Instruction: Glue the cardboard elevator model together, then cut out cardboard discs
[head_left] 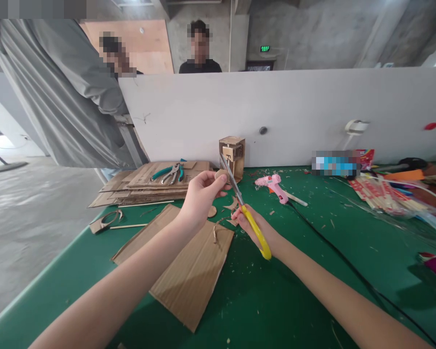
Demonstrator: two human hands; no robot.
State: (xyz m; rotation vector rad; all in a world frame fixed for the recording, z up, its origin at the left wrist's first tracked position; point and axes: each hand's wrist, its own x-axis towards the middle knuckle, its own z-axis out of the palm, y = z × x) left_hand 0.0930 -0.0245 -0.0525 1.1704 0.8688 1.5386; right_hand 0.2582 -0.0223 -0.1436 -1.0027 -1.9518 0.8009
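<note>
My left hand (205, 191) pinches a small cardboard piece (221, 174) between thumb and fingers. In my right hand (256, 228) is a pair of scissors (256, 231) with yellow handles, its blades pointing up and left beside the cardboard piece. Whether the blades touch it is hard to tell. Beneath both hands lie a large cardboard sheet (192, 271), a small cardboard disc (212, 212) and several scraps. Just behind the hands, a small cardboard box structure (239, 157) stands upright against the white partition.
Stacked cardboard (131, 186) at left carries pliers (172, 173). A pink glue gun (274, 186) with a black cord lies right of the box on the green table (294, 291). Packaged sticks (381, 194) are farther right. Two people are behind the partition (298, 111); grey cloth hangs at left.
</note>
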